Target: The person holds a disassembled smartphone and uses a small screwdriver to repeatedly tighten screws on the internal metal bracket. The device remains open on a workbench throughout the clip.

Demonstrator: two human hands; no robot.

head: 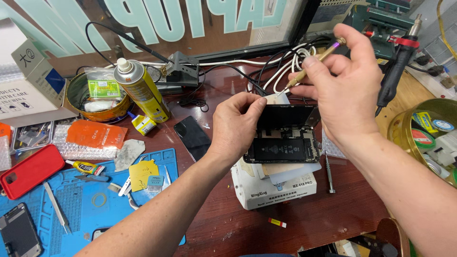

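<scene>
While a dark red wooden bench point(304, 223) carried the clutter, the left hand point(235, 126) pinched the edge of an opened phone point(285, 138) lying on a white box point(273, 188). The right hand point(345, 90) gripped a brass-coloured screwdriver point(312, 64) above it. One yellow spray can point(141, 89) stood by a round tin point(95, 97); a blue mat point(85, 204) held one red phone case point(29, 170) and a yellow glue tube point(85, 167). A second dark phone point(192, 138) lay beside the mat.
</scene>
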